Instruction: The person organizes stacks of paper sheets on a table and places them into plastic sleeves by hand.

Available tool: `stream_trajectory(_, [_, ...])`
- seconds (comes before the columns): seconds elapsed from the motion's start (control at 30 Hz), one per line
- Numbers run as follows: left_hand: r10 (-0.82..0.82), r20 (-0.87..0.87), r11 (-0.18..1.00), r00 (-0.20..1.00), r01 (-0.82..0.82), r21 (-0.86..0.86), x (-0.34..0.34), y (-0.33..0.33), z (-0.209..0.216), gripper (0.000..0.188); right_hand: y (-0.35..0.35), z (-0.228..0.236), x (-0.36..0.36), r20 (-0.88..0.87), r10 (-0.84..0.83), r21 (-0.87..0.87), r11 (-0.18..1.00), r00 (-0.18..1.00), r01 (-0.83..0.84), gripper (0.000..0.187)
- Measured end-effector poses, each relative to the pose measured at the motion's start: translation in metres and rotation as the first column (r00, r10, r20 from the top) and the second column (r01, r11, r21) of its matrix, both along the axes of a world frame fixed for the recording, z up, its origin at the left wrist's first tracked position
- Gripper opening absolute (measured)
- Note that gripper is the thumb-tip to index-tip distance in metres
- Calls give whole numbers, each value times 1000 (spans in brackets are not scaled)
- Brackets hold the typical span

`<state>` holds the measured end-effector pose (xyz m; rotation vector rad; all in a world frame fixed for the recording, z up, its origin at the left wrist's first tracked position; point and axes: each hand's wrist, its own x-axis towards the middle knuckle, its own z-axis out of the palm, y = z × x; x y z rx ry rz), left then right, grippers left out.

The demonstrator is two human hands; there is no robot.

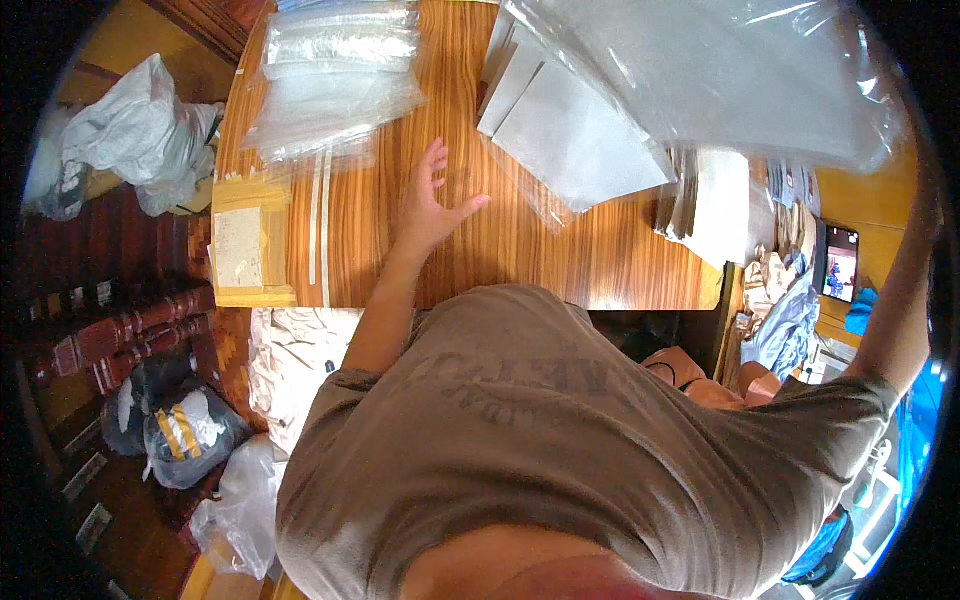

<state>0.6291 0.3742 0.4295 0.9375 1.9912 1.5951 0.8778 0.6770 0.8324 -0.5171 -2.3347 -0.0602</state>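
Note:
My left hand (440, 205) is held above the striped wooden table (380, 250), its fingers spread and nothing in them. To its right lie flat grey-white sheets or envelopes (575, 130), partly under a large clear plastic sheet or bag (740, 80) that spreads across the upper right. My right arm stretches up along the right rim, near that plastic, and the hand itself passes out of the picture. Whether it holds the plastic cannot be seen. Ahead of my left hand rests a stack of clear plastic bags (335, 95).
A bundle of white and brown papers (710, 200) stands at the table's right edge. Beyond it are crumpled brown paper (765, 290) and a phone (838, 265) with a lit screen. White sacks (140, 130) and a taped bag (190, 435) sit at the left.

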Motion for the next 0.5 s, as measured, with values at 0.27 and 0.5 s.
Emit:
stream_trajectory(0.27, [-25,-477,988,879,94,121,26,56,25,129,-20,-31,116,-50,-237,-102,967,970,232,41])
stream_trajectory(0.5, [-69,-622,990,780,132,56,41,80,29,104,-32,-44,130,-55,-286,-122,953,957,278,41])
